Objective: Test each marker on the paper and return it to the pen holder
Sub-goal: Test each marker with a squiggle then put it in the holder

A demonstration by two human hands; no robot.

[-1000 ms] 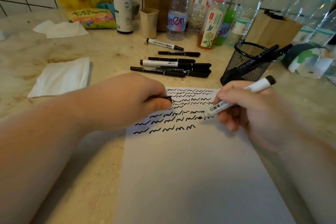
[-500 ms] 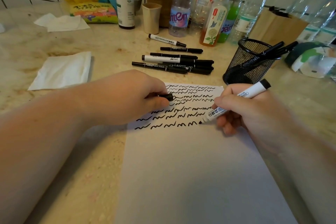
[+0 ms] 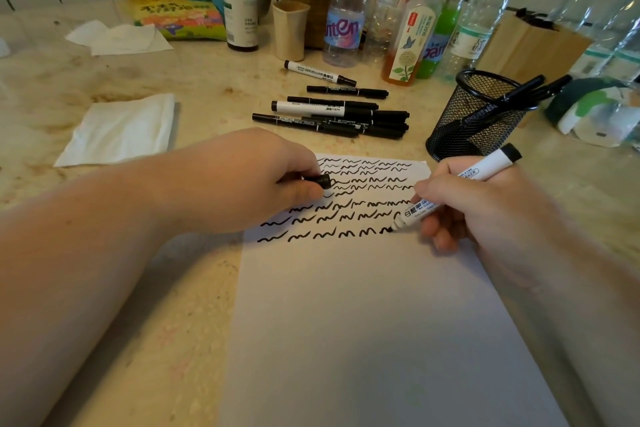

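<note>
A white sheet of paper [image 3: 363,322] lies on the counter, its top part covered with rows of black squiggles. My right hand [image 3: 485,208] grips an uncapped white whiteboard marker [image 3: 460,184], its black tip touching the paper at the right end of the lowest row. My left hand [image 3: 249,180] rests on the paper's upper left corner and pinches the black marker cap [image 3: 320,181]. Several more markers [image 3: 332,114] lie on the counter behind the paper. A black mesh pen holder [image 3: 474,114] stands at the right with a few black markers leaning in it.
Bottles [image 3: 346,7], a paper cup [image 3: 290,29] and a dark pump bottle [image 3: 240,3] line the tiled back wall. Folded white tissue [image 3: 117,130] lies left, another tissue [image 3: 117,38] behind it. A brown box [image 3: 530,42] stands behind the holder.
The marker tip moved down and right across the paper, from the second-lowest row to the end of the lowest row. My left hand stayed in place with the cap.
</note>
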